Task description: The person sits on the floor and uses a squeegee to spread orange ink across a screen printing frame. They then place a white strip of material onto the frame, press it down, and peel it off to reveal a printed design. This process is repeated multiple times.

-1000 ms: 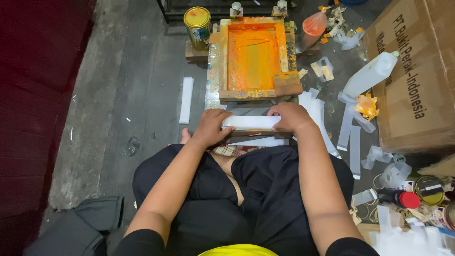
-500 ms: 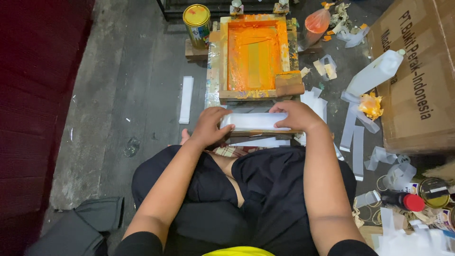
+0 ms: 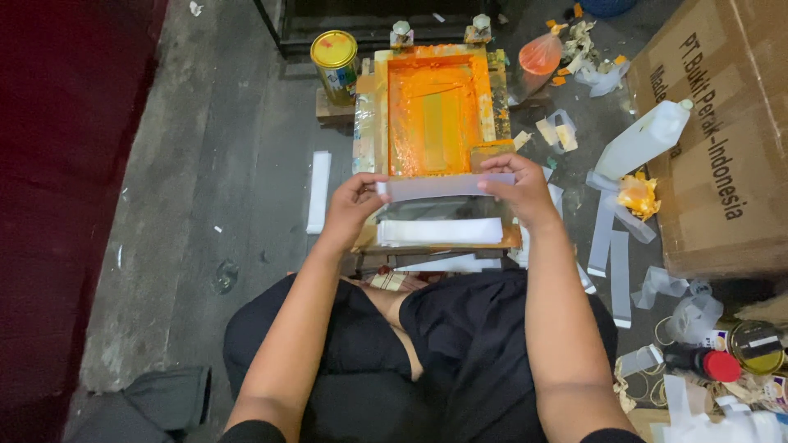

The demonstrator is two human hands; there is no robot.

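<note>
I see both hands, left hand [image 3: 355, 201] and right hand [image 3: 515, 184], now pinching one white strip [image 3: 447, 186], lifted off the stack [image 3: 441, 231] toward the orange screen frame [image 3: 435, 111].

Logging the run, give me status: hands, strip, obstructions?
Left hand and right hand pinch white strip by its ends. Strip above stack, before orange screen frame. Nothing blocking.

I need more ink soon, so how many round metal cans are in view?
2: a yellow-lidded round metal can left of the orange printing frame; a gold-lidded can at the right edge. Clutter may hide others.
</note>
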